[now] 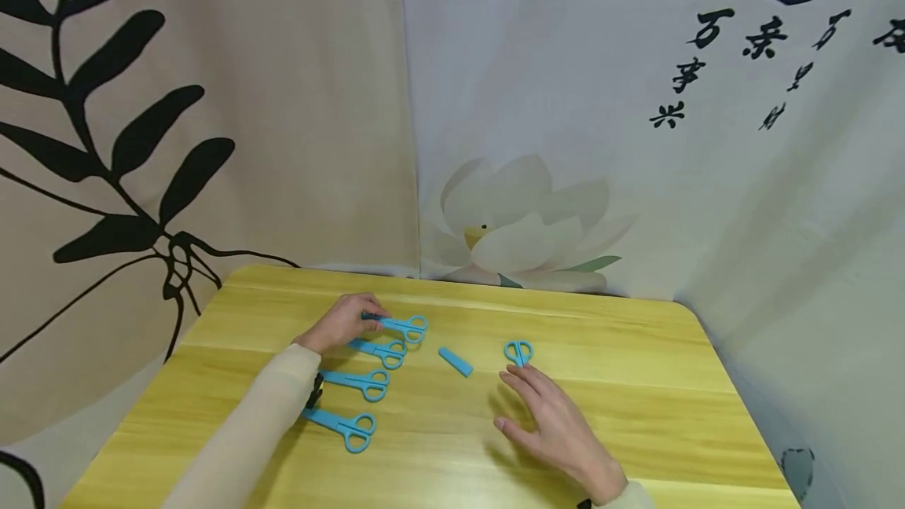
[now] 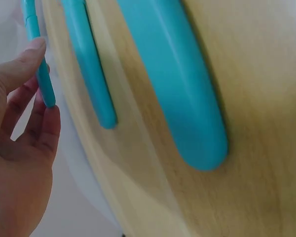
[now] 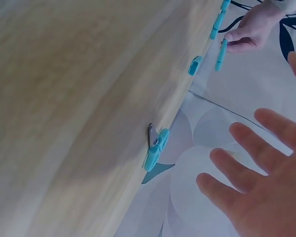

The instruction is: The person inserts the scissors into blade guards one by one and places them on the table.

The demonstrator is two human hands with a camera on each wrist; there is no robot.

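My left hand [image 1: 346, 323] pinches a pair of blue scissors [image 1: 396, 324] at its covered-blade end, between thumb and fingers. The left wrist view shows that blue sheath [image 2: 45, 86] raised off the table. Below the hand, three more sheathed scissors lie in a column: one pair [image 1: 371, 348], a second [image 1: 346, 379] and a third [image 1: 328, 419]. My right hand [image 1: 555, 430] hovers with spread fingers, holding nothing, near a pair of scissors [image 3: 152, 159] with bare metal blades. A loose blue sheath [image 1: 456, 361] lies between the hands.
Everything lies on a yellow wood-grain table [image 1: 636, 415] with rounded far corners. Behind it hang pale curtains [image 1: 318, 140] printed with dark leaves, a lotus and black characters.
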